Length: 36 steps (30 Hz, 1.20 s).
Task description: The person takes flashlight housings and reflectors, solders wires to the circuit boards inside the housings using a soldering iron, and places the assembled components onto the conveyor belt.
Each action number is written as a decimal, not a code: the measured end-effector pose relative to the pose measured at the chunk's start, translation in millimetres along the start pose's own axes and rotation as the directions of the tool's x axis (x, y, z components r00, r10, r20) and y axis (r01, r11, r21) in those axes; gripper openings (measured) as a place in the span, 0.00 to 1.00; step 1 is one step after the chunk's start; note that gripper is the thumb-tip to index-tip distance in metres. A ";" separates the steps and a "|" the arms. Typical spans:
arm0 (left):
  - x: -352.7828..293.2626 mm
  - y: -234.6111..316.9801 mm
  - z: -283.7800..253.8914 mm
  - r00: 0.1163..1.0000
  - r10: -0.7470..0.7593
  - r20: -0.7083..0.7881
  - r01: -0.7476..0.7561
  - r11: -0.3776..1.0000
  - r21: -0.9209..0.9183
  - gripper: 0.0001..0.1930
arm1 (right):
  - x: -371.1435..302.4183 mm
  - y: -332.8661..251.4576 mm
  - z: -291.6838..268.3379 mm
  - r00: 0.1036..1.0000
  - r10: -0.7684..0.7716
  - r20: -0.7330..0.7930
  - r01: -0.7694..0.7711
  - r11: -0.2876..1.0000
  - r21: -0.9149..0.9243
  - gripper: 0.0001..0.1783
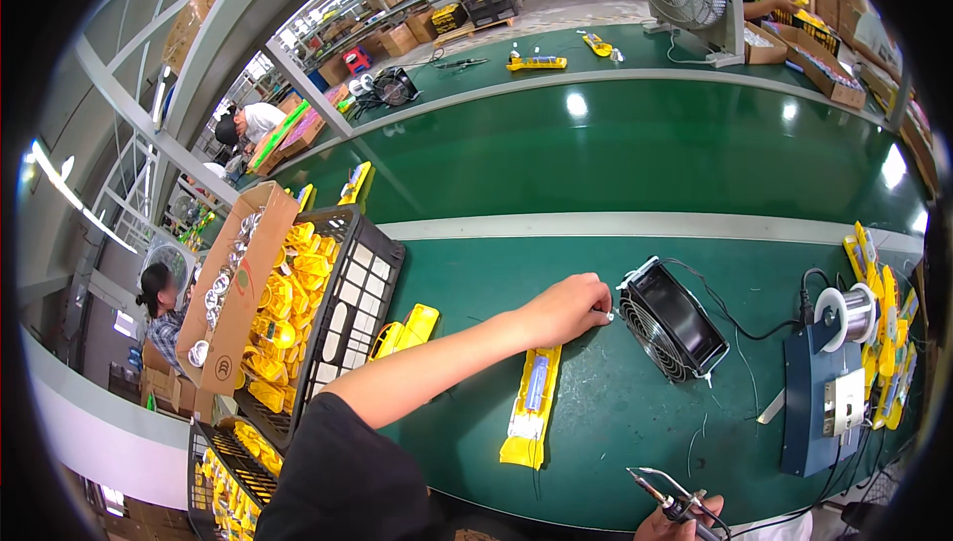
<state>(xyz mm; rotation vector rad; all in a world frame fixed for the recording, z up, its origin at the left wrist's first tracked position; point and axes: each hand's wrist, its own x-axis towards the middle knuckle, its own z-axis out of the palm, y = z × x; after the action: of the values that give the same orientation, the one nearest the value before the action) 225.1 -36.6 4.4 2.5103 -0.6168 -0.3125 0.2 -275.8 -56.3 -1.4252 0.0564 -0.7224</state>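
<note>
My left hand (574,309) reaches across the bench with its fingers closed in a pinch beside the small black fan (675,323); whatever the fingertips hold is too small to name. Just below this hand lies an open yellow plastic housing (527,422), with a blue cylindrical cell (537,382) and thin wires in it. At the lower edge my right hand (683,519) grips a soldering iron (667,501), its tip pointing up and left, with a thin metal guide alongside. The iron is apart from the housing.
Left stand a black crate (362,293) of yellow parts and a cardboard box (216,347) of silvery parts. A blue soldering station (809,402) with a solder spool (852,318) is at right, beside stacked yellow housings (884,342). Beyond the rail runs a green belt (596,154); other people work farther off.
</note>
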 end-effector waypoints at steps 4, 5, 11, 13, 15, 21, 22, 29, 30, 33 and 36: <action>-2.4 9.6 -6.4 0.995 0.026 -0.099 -0.015 0.994 0.104 0.08 | 11.8 -16.4 5.3 0.895 0.441 0.074 -0.394 0.698 0.598 0.06; -4.8 13.6 -13.3 0.992 -0.077 -0.104 0.082 0.996 0.043 0.07 | 10.6 -16.4 3.8 0.869 0.491 0.063 -0.420 0.663 0.620 0.08; -46.4 14.5 -22.6 0.954 -0.264 -0.140 0.063 0.635 -0.770 0.09 | 9.9 -11.6 -2.7 0.957 0.287 -0.029 -0.286 0.930 -0.230 0.07; -59.5 17.5 -24.8 0.911 -0.403 -0.084 0.160 0.536 -0.829 0.09 | 10.8 -8.7 -5.0 0.960 0.280 0.008 -0.270 0.933 -0.239 0.08; -69.6 20.3 -25.6 0.886 -0.453 -0.102 0.207 0.583 -0.786 0.09 | 9.5 -5.5 -3.8 0.965 0.260 -0.005 -0.253 0.933 -0.256 0.07; -90.8 23.0 -19.0 0.833 -0.490 -0.255 0.329 0.811 -0.484 0.09 | 10.6 -8.4 11.3 0.862 0.505 0.032 -0.380 0.603 0.702 0.06; -92.5 20.1 -17.2 0.832 -0.494 -0.252 0.333 0.808 -0.486 0.09 | 10.8 -9.3 13.3 0.855 0.519 0.009 -0.372 0.601 0.707 0.06; -98.8 15.3 -5.8 0.835 -0.422 -0.353 0.381 0.907 -0.182 0.08 | 10.2 -11.0 17.2 0.801 0.581 -0.145 -0.311 0.611 0.728 0.07; -97.9 15.6 -3.5 0.813 -0.470 -0.344 0.396 0.879 -0.264 0.08 | 7.7 -0.4 9.8 0.816 0.556 -0.159 -0.327 0.670 0.667 0.11; -94.0 18.1 -0.8 0.798 -0.530 -0.286 0.416 0.828 -0.376 0.08 | 3.9 6.7 3.4 0.839 0.518 -0.168 -0.348 0.747 0.566 0.16; -89.5 23.4 -7.5 0.787 -0.565 -0.248 0.453 0.802 -0.390 0.07 | 4.3 0.2 5.5 0.863 0.480 -0.155 -0.366 0.808 0.462 0.10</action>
<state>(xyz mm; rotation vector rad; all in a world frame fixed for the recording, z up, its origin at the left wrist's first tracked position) 141.3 -7.4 31.8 2.2941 0.2696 -0.1255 6.1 -273.1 -53.9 -0.8468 0.4009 -0.5008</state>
